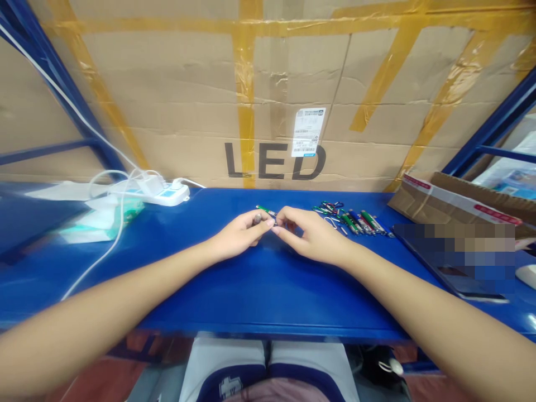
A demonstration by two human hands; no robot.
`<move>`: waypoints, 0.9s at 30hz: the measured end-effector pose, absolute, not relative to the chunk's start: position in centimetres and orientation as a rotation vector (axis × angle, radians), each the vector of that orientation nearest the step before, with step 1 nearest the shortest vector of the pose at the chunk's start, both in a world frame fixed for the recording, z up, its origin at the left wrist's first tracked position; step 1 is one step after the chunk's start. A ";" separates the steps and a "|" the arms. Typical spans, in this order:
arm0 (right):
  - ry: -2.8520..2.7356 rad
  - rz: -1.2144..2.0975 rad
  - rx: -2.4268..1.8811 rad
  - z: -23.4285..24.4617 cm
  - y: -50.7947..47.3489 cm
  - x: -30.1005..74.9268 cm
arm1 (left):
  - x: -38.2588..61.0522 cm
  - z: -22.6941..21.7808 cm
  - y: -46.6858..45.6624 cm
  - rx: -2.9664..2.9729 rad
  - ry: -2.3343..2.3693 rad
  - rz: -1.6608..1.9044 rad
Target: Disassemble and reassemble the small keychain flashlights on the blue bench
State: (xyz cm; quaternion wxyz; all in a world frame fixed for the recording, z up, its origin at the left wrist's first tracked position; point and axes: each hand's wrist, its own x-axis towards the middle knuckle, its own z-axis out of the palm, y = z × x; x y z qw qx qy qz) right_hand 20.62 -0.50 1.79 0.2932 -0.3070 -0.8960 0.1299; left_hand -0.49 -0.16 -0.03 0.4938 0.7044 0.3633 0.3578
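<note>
My left hand (pixel 243 233) and my right hand (pixel 307 231) meet over the middle of the blue table, fingertips pinched together. A round silver end of a small metal tube (pixel 257 219) shows between my left fingers; the rest of it is hidden. What my right fingertips pinch is too small to make out. Just beyond the fingers is a slim green tube (pixel 263 209) with a silver end. To the right of my right hand lie several small metal tubes (pixel 362 222) in green, blue and red, like mini flashlights. Coloured carabiner clips (pixel 330 209) are piled beside them.
A white power strip (pixel 167 192) with cables and a tissue pack (pixel 103 220) are at the left. At the right are a dark tablet-like device (pixel 452 273), partly blurred, and an open cardboard box (pixel 460 206). A large carton (pixel 188 100) marked LED stands behind the blue table (pixel 268 290).
</note>
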 end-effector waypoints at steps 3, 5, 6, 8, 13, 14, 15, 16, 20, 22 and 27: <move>-2.448 0.350 -0.832 1.6 -0.6 20.5 | -0.4 -0.1 -0.2 1.598 0.836 0.833; -2.454 0.369 -0.860 1.4 -0.7 20.4 | -0.3 0.0 -0.4 1.505 0.796 0.826; -2.449 0.371 -0.878 1.4 -0.7 20.3 | -0.2 0.1 -0.5 1.454 0.778 0.828; -2.429 0.346 -0.917 1.2 -0.7 20.1 | -0.1 0.3 -0.6 1.359 0.746 0.829; -2.376 0.281 -0.943 1.0 -0.6 19.9 | 0.2 0.5 -1.0 1.244 0.709 0.774; -2.359 0.293 -0.936 0.9 -0.6 19.9 | 0.2 0.6 -1.0 1.238 0.709 0.766; -2.335 0.314 -0.927 0.9 -0.7 19.9 | 0.2 0.6 -1.0 1.231 0.710 0.759; -2.306 0.340 -0.915 1.0 -0.7 19.8 | 0.2 0.6 -1.0 1.226 0.710 0.751; -2.199 0.459 -0.846 1.2 -0.8 19.7 | 0.1 0.3 -0.7 1.251 0.664 0.664; -2.173 0.495 -0.828 1.3 -0.8 19.7 | 0.0 0.2 -0.6 1.285 0.630 0.630; -2.223 0.519 -0.809 1.4 -0.8 19.9 | -0.2 0.1 -0.7 1.352 0.615 0.624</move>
